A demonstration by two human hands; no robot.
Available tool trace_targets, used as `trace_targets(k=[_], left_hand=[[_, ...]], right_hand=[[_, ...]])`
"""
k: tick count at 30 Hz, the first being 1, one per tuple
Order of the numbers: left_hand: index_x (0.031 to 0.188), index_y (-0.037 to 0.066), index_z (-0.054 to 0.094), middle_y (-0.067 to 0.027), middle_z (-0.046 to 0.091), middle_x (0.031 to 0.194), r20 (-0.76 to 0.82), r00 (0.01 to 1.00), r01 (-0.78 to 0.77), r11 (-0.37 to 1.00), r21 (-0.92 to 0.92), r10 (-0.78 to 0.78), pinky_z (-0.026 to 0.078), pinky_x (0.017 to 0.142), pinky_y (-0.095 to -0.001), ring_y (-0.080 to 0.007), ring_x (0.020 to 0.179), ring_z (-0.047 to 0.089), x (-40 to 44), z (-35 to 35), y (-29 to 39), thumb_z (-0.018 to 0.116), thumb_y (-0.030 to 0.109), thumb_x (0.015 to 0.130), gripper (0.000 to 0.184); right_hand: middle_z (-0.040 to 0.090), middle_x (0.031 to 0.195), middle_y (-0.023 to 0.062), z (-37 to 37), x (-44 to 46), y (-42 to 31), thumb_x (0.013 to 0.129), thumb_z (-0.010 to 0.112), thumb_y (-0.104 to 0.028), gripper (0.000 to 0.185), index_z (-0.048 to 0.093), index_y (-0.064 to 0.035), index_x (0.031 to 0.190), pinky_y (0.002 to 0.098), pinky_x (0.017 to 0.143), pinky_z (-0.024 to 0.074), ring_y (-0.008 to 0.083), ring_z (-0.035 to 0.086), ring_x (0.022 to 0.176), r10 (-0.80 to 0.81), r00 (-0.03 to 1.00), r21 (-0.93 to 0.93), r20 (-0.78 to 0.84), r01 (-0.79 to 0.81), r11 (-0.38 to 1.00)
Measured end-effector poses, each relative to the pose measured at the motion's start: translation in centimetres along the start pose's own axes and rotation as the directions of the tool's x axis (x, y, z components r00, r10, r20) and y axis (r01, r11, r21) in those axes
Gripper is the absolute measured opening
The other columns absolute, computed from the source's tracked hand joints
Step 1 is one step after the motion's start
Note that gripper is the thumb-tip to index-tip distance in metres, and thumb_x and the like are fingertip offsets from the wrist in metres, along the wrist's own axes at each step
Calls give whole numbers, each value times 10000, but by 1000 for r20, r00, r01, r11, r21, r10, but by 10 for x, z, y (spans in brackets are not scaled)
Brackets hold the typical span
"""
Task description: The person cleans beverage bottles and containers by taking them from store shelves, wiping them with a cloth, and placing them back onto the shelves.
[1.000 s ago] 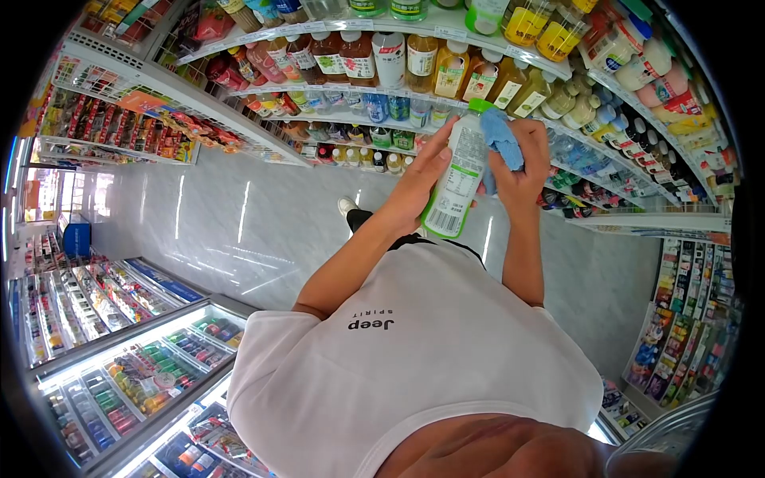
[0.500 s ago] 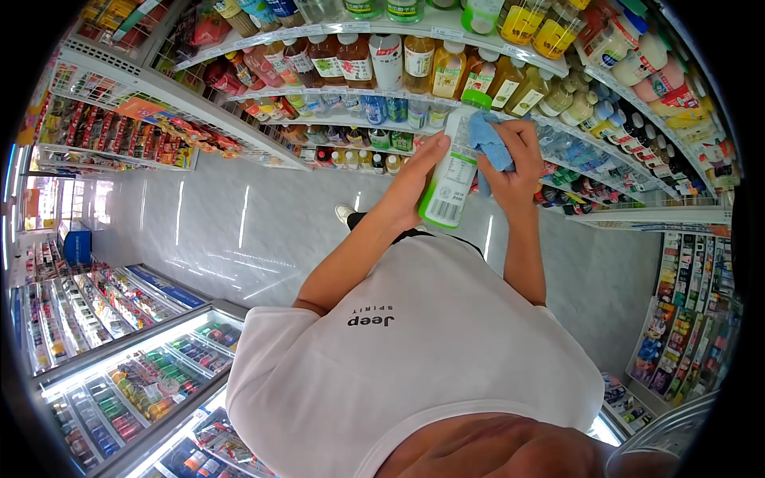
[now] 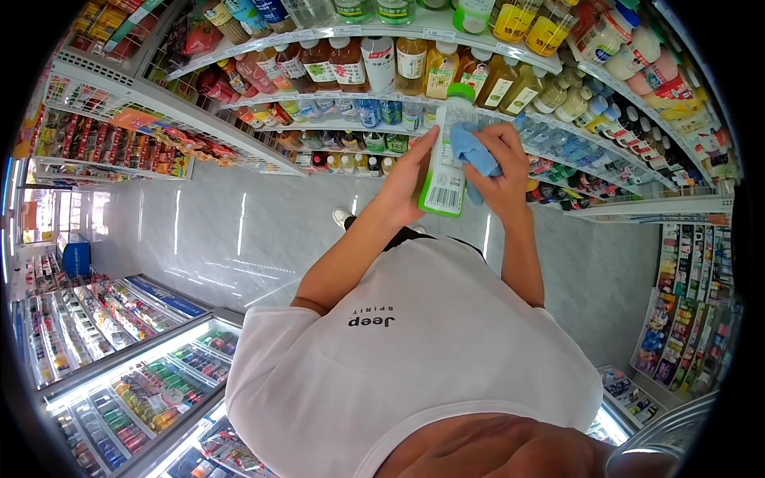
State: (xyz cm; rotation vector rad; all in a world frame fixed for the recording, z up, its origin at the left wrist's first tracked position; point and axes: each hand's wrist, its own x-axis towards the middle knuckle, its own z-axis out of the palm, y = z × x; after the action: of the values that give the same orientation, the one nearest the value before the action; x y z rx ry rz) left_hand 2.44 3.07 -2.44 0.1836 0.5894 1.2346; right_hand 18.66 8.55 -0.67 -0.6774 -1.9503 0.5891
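A white and green drink bottle (image 3: 446,177) with a green cap is tilted in front of my body, its barcode side facing me. My left hand (image 3: 405,182) is wrapped around its left side; some of the fingers are hidden behind it. In my right hand (image 3: 507,169) a crumpled blue cloth (image 3: 473,150) is gripped and pressed against the bottle's right side, below the cap. Part of the cloth hangs beneath the fingers.
Curved shelves (image 3: 319,33) full of bottled drinks stand close ahead, just beyond the bottle. Snack racks (image 3: 111,147) are at left, and lit drink coolers (image 3: 151,382) at lower left. Grey tiled floor (image 3: 215,215) lies around my feet. More packed shelves (image 3: 685,311) are at right.
The bottle has turned slightly more upright and shifted a little left. My right hand and the cloth have moved left and slightly down along it, while my left hand keeps its hold.
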Motion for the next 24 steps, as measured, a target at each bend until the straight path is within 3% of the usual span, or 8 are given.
trace_targets(k=[4,5,8,9,15,21,24], left_hand=[[1337,111,524,-38,636,1133,94,996,2,996,-85,6,516,896,-343,-174,1045,622,-1,8,5,492,454,1022,467],[1350,80,506,-71,619,1155,88,996,-19,994,-103,28,521,901,-380,-218,1060,620,2,4,6,482,471,1019,512],[1339,65,489,-93,595,1190,74,994,-77,994,-83,83,532,881,-416,-253,1061,618,-1,9,13,481,470,1018,517],[1376,95,414,-119,573,1216,122,990,-58,994,-98,69,547,849,-448,-283,1053,621,4,0,16,486,459,1019,515],[1438,191,272,-145,562,1225,76,994,-68,996,-49,72,566,808,-454,-288,1023,638,6,-10,16,501,401,1025,517],[1443,199,261,-134,545,1260,54,979,-201,969,143,196,559,839,-443,-285,1024,639,0,0,12,488,403,1029,514],[1381,192,362,-158,636,1115,-38,991,-127,991,43,129,550,848,-432,-264,1016,650,6,-1,10,455,458,1034,446]], right_hand=[[579,948,99,1,-21,-7,658,720,-41,384,690,11,1037,329,770,485,235,594,849,45,995,136,86,-56,989],[580,958,107,1,-24,-11,652,710,-38,383,680,26,1028,338,796,478,242,584,865,53,992,178,112,-72,981],[576,939,107,-1,-36,-15,644,705,-43,364,689,17,1003,348,793,475,244,579,869,-1,982,232,187,-43,972],[574,913,96,-4,-33,-17,625,725,-46,349,703,-2,971,330,737,478,228,581,829,-49,980,252,195,-2,968],[566,866,76,-2,-29,-18,571,763,-43,371,723,-36,939,309,631,473,206,574,734,-160,966,183,205,122,976],[567,875,86,-2,-30,-18,556,778,-54,428,719,-39,979,332,667,485,219,583,756,-165,958,95,236,146,985],[567,894,82,-2,-22,-14,559,786,-63,450,718,-38,1003,340,689,492,224,583,773,-35,983,1,181,36,999]])
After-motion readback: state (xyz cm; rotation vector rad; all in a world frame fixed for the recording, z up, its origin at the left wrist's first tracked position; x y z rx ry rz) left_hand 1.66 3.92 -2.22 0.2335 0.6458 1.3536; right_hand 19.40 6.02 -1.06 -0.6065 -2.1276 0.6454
